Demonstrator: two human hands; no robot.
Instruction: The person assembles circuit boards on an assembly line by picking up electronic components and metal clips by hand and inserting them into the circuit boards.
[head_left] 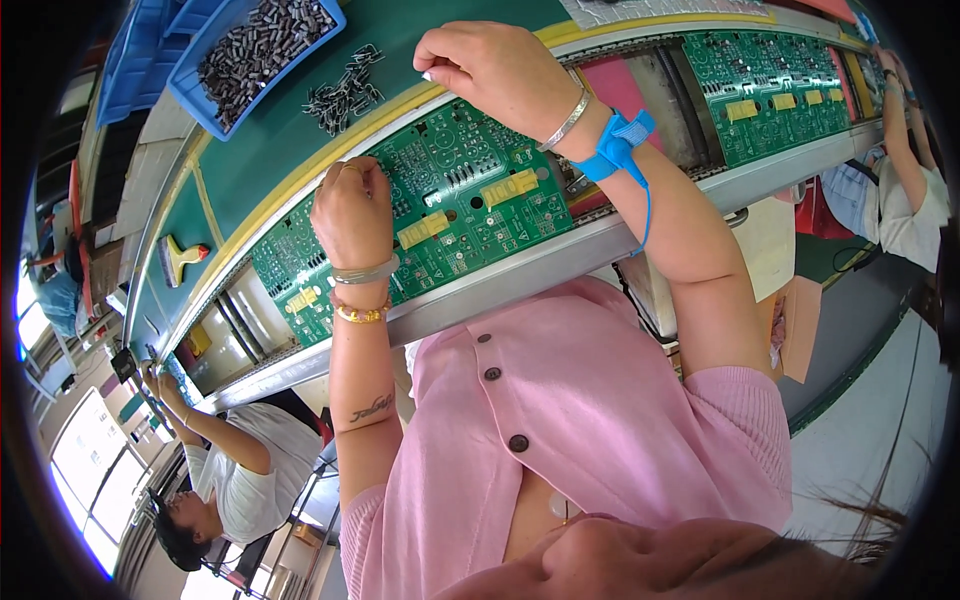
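My left hand hovers over a green circuit board, its fingers curled inward. Whatever those fingers hold, if anything, is hidden. Beyond the board's far edge, my right hand is bent at the wrist with thumb and fingertips drawn together; I cannot make out anything in them. A blue wrist strap with a cord circles my right wrist. Close to both hands, a loose pile of small dark capacitors with wire leads lies on the green bench. Yellow blocks and other small parts sit on the board.
A blue bin full of capacitors stands at the far left. Metal conveyor rails border the boards. Another circuit board lies to the right, and a brush at left. Co-workers' arms reach in on both sides.
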